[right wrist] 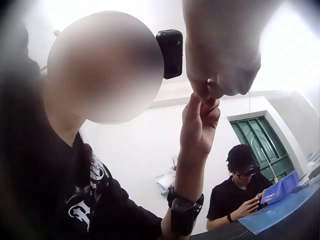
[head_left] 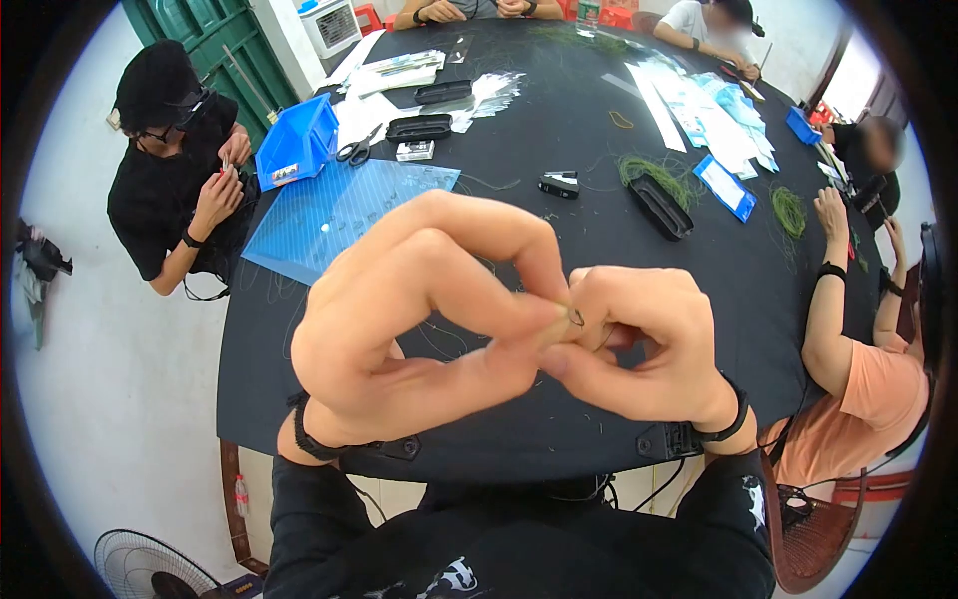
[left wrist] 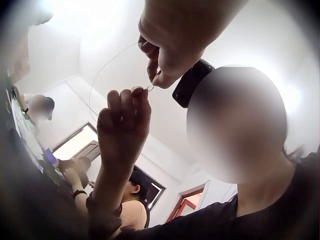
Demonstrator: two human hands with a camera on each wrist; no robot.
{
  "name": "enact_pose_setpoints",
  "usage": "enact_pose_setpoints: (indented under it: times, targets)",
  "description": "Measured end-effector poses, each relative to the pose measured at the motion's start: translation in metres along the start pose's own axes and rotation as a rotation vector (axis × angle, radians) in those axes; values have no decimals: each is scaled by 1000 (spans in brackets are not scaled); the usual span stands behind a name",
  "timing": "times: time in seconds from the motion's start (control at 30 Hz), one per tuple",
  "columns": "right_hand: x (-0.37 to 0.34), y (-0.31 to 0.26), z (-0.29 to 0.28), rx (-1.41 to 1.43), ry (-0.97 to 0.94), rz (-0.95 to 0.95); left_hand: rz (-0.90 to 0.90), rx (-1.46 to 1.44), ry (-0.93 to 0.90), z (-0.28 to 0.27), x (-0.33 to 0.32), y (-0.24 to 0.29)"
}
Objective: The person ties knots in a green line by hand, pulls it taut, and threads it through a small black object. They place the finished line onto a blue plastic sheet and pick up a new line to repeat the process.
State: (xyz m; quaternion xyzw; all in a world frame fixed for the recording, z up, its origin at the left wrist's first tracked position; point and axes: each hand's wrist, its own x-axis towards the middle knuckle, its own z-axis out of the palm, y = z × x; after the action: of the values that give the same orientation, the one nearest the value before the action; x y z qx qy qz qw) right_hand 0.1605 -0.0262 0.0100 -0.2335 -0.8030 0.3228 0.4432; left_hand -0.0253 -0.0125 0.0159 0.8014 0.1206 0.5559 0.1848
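Note:
Over the near side of the table, my two hands meet at their fingertips. My left hand (head_left: 429, 299) pinches a tiny dark fish hook (head_left: 576, 316) between thumb and fingers. My right hand (head_left: 649, 339), its fingers curled in, pinches thin fishing line right beside the hook. In the left wrist view, the clear line (left wrist: 90, 85) bows out in a wide loop between the two hands. The curve of the hook (left wrist: 150, 88) shows there at the meeting fingertips. Fingers hide most of the knot area. From the right wrist, the left hand (right wrist: 199, 122) appears below the right hand (right wrist: 225, 70).
On the black table (head_left: 509, 429) lie a blue striped sheet (head_left: 339, 215), a blue bin (head_left: 299, 140), scissors (head_left: 359, 150), a stapler (head_left: 559, 184), a black case (head_left: 659, 208), green line bundles (head_left: 788, 212) and plastic packets (head_left: 709, 110). Several people sit around it.

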Motion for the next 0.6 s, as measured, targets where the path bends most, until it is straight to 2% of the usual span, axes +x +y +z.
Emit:
enact_pose_setpoints:
  times: [0.17,0.3,0.37,0.47,0.53,0.6]
  targets:
    - [-5,-9,3,21,6,-17,34,159,-15,-1,1,1]
    - [-5,-19,-5,-27,4,-105,44,195,-45,0,1,3]
    - [-6,-14,-7,-32,44,-203,62,227,-58,2,3,3]
    - [-7,-13,-10,-28,114,-230,111,361,-148,4,7,5]
    - [-7,-14,-17,-55,161,-160,169,335,-118,9,4,-2]
    - [-6,-17,-25,-126,175,-6,176,328,-142,11,3,-2]
